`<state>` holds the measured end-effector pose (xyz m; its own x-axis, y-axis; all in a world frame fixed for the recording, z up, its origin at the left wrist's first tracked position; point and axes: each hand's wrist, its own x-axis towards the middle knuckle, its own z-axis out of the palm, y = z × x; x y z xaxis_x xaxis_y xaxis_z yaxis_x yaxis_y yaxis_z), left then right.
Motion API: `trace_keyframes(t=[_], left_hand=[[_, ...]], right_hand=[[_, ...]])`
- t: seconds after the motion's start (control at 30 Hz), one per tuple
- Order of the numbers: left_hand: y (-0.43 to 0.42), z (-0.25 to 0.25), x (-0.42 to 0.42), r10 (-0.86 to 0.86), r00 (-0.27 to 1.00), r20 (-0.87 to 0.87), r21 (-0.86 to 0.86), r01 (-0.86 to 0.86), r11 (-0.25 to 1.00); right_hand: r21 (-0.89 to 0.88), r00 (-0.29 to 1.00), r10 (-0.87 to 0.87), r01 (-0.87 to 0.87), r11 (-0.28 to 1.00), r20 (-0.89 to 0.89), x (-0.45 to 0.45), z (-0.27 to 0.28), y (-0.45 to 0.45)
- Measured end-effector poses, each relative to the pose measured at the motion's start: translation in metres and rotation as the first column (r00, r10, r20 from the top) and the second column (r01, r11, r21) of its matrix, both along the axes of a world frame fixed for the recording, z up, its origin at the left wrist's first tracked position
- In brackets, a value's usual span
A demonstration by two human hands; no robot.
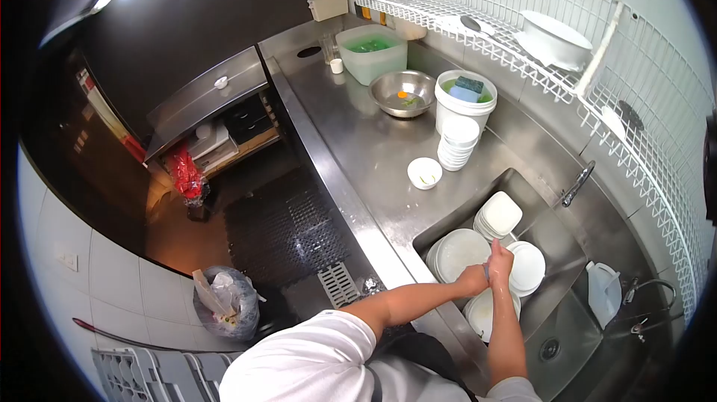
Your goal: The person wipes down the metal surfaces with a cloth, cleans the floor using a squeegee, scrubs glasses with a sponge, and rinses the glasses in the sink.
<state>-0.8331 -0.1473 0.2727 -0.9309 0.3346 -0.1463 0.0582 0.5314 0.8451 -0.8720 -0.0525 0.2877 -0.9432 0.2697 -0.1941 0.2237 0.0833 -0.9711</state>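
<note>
Over the sink basin, my left hand and my right hand are closed and pressed together. A small bluish-grey bit shows between them, too little to name. Below and around them sit white dishes: large round plates in a stack to the left, squarish dishes stacked beyond, and round plates to the right. Another white plate lies nearer me, partly covered by my right forearm. My right wrist and forearm look wet.
On the steel counter stand a white bowl, stacked small bowls, a white bucket with sponges, a metal bowl and a green-filled tub. A faucet and wire rack border the sink; a jug stands right.
</note>
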Motion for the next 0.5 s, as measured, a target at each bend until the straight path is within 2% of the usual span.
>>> trace_keyframes(t=[0.03, 0.07, 0.17, 0.2, 0.23, 0.27, 0.3, 0.33, 0.37, 0.4, 0.43, 0.47, 0.5], left_hand=[[-0.013, 0.023, 0.002, -0.066, 0.998, -0.020, -0.020, 0.066, 0.998], [-0.022, 0.031, 0.000, -0.041, 0.999, -0.006, -0.027, 0.041, 0.999], [-0.054, 0.052, -0.004, 0.031, 0.999, 0.026, -0.047, -0.029, 0.998], [-0.074, 0.061, -0.008, 0.052, 0.998, 0.025, -0.060, -0.050, 0.997], [-0.100, 0.072, -0.010, 0.074, 0.997, 0.027, -0.076, -0.072, 0.994], [-0.140, 0.090, -0.004, 0.089, 0.987, -0.132, 0.017, -0.088, 0.996], [-0.169, 0.057, -0.016, 0.205, 0.976, -0.077, 0.192, -0.187, 0.963], [-0.220, 0.090, -0.006, 0.209, 0.977, -0.036, 0.221, -0.196, 0.955], [-0.269, 0.076, -0.008, 0.245, 0.966, -0.081, 0.244, -0.219, 0.945], [-0.316, 0.060, -0.007, 0.280, 0.952, -0.120, 0.266, -0.241, 0.933], [-0.371, 0.062, 0.004, 0.352, 0.936, -0.020, 0.188, -0.342, 0.921], [-0.415, 0.062, 0.017, 0.549, 0.836, 0.013, 0.228, -0.537, 0.812], [-0.466, 0.011, 0.021, 0.713, 0.684, 0.156, 0.169, -0.729, 0.663]], right_hand=[[-0.049, 0.998, -0.066, 0.066, 0.997, 0.014, 0.005, 0.007, -0.005], [-0.098, 0.991, -0.129, 0.131, 0.987, 0.031, 0.010, 0.015, -0.012], [-0.389, 0.968, -0.201, 0.129, 0.912, -0.150, 0.024, 0.043, -0.042], [-0.308, 0.968, -0.102, 0.028, 0.951, -0.228, 0.024, 0.032, -0.032], [-0.252, 0.955, -0.163, 0.099, 0.963, -0.249, 0.028, 0.037, -0.038], [-0.201, 0.937, -0.222, 0.170, 0.965, -0.272, 0.036, 0.053, -0.048], [-0.154, 0.913, -0.276, 0.240, 0.959, -0.299, 0.039, 0.061, -0.060], [-0.094, 0.923, -0.266, 0.250, 0.964, -0.278, 0.041, 0.052, -0.056], [-0.033, 0.932, -0.258, 0.258, 0.966, -0.254, 0.044, 0.039, -0.046], [-0.031, 0.911, -0.324, 0.327, 0.944, -0.253, 0.047, 0.033, -0.050], [-0.029, 0.887, -0.389, 0.395, 0.918, -0.249, 0.051, 0.027, -0.056], [0.015, 0.883, -0.409, 0.424, 0.906, -0.232, 0.054, 0.019, -0.059], [0.101, 0.860, -0.394, 0.445, 0.890, -0.325, 0.051, -0.003, -0.057]])
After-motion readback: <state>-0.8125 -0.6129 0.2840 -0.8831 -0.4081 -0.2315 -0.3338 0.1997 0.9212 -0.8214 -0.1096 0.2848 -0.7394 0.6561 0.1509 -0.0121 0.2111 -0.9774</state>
